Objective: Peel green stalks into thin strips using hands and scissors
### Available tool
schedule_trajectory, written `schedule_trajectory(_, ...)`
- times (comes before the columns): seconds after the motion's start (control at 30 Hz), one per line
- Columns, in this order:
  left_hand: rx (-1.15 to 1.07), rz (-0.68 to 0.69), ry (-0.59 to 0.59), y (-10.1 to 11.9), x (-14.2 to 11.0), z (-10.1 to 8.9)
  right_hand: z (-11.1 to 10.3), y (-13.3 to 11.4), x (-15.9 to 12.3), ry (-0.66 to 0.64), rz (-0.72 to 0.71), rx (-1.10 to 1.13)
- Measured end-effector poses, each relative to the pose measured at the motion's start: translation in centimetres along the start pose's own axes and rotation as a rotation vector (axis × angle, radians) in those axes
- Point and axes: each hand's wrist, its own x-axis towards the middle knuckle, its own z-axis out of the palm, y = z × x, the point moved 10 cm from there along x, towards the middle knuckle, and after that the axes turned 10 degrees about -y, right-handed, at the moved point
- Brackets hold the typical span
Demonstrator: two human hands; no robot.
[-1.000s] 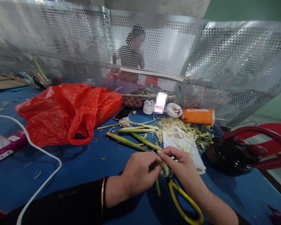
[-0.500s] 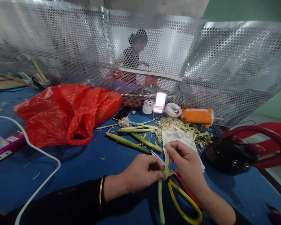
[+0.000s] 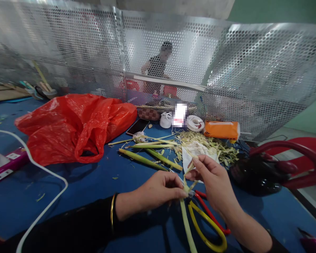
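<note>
My left hand [image 3: 160,188] pinches a small woven knot of pale green leaf strips [image 3: 186,189] between thumb and fingers. One long strip [image 3: 187,225] hangs from it toward the table's front edge. My right hand [image 3: 210,172] grips the end of another strip, which rises from the knot. Scissors [image 3: 207,232] with one yellow and one red handle lie on the table under the knot, their blades partly hidden by my hands. Several green stalks [image 3: 144,160] lie just beyond my left hand. Past my right hand is white paper [image 3: 187,158] with scraps on it.
A red plastic bag [image 3: 68,126] covers the left side, by a white cable [image 3: 64,186] and a purple power strip [image 3: 9,168]. Leaf shreds [image 3: 226,151] lie near an orange packet [image 3: 221,130]. A dark kettle-like object [image 3: 258,172] stands right. Behind perforated metal [image 3: 186,49] is a person [image 3: 156,66].
The knot and long hanging strip have come into view between my hands. My right hand has drawn its strip up and slightly right. The scissors' red handle is now visible.
</note>
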Motion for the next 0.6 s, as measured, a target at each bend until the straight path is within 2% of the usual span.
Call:
schedule_trajectory(0.13, 0.018, -0.043, -0.026, -0.2, 0.0, 0.3, 0.8, -1.2, -0.5, -0.039, -0.073, -0.085)
schedule_trajectory(0.27, 0.022, -0.068, 0.006, -0.3, -0.1, 0.0, 2.0, -2.5, -1.0, -0.104, -0.150, -0.221)
schedule_trajectory(0.37, 0.045, -0.071, 0.008, -0.1, -0.1, 0.0, 2.9, -2.7, -1.3, -0.175, -0.185, -0.251)
schedule_trajectory(0.6, 0.084, -0.165, -0.029, -0.4, -0.5, 0.4, 3.3, -2.8, -1.7, -0.215, -0.239, -0.327)
